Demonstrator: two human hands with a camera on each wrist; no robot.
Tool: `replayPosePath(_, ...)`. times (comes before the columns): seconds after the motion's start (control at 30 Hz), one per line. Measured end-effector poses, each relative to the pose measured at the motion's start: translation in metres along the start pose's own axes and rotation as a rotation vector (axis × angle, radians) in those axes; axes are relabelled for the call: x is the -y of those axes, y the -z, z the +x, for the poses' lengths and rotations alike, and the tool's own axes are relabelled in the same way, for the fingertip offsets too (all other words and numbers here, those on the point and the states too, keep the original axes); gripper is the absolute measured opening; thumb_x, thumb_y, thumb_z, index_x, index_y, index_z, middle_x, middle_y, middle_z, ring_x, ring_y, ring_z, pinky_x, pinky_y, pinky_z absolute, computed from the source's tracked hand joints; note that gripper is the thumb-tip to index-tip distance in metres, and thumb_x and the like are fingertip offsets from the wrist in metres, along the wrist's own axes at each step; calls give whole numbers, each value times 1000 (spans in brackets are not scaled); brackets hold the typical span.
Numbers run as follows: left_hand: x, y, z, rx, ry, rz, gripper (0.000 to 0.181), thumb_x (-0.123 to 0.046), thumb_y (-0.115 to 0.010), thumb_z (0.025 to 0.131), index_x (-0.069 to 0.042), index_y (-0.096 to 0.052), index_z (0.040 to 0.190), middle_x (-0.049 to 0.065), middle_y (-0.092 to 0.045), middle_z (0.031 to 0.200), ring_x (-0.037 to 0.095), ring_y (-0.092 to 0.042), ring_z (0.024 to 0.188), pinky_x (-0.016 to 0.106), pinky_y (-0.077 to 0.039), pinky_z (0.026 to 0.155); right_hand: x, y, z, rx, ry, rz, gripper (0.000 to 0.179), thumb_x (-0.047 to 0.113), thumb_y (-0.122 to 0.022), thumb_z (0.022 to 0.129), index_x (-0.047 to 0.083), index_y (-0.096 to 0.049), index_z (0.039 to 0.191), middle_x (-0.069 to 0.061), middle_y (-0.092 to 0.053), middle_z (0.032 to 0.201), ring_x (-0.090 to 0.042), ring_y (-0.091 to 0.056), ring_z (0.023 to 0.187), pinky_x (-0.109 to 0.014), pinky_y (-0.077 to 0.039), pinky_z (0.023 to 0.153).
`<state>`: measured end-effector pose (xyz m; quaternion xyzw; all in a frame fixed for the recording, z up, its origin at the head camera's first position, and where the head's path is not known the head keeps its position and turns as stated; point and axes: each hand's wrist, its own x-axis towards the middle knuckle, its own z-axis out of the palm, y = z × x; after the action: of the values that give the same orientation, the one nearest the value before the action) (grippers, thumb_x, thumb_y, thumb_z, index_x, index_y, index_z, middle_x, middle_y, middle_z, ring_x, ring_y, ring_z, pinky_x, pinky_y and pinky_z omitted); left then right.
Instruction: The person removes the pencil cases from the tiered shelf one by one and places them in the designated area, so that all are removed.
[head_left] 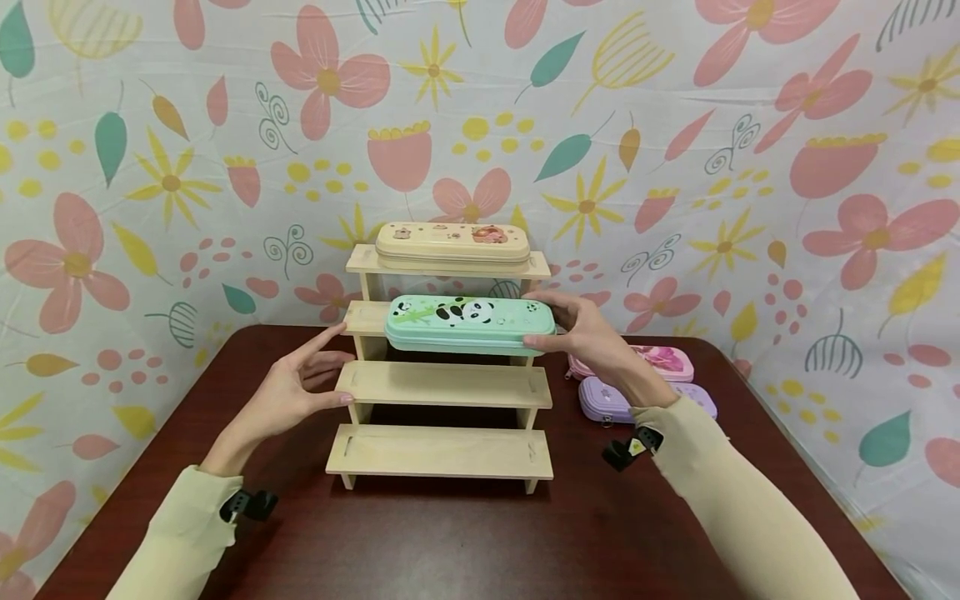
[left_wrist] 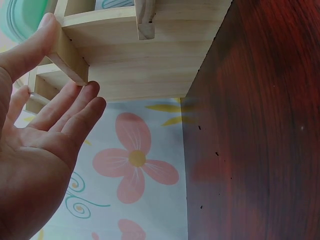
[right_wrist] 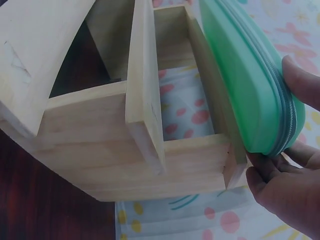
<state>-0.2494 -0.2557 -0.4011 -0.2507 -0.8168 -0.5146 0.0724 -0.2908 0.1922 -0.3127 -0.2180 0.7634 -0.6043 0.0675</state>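
Note:
A four-step wooden display rack stands on the table. My right hand grips the right end of a mint-green pencil case with a panda picture, at the second step from the top. In the right wrist view, the thumb is by the zip of the green case and the other fingers are round its end. My left hand holds the rack's left side. The left wrist view shows its thumb and fingers at opposite edges of a step's end. A cream pencil case lies on the top step.
Right of the rack, a pink pencil case and a purple pencil case lie on the dark red-brown table, partly behind my right arm. A flower-patterned cloth hangs behind the table.

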Motion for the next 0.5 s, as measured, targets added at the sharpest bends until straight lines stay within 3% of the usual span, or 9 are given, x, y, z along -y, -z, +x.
replayPosePath(0.23, -1, 0, -1, 0, -4, 3, 102, -4, -89, 85, -26, -34, 167, 20, -66, 137, 37, -60, 131, 52, -49, 106, 0, 8, -11, -3, -11, -16, 67, -1, -81, 91, 2, -53, 151, -20, -59, 140, -24, -60, 118, -27, -58, 88)
replayPosePath(0.5, -1, 0, -2, 4, -9, -9, 101, -4, -89, 86, -27, -34, 167, 19, -66, 138, 36, -60, 131, 25, -52, 104, -3, 20, -27, -5, 5, -35, 64, -1, -80, 90, -1, -53, 149, -19, -63, 131, -23, -63, 109, -28, -60, 83)
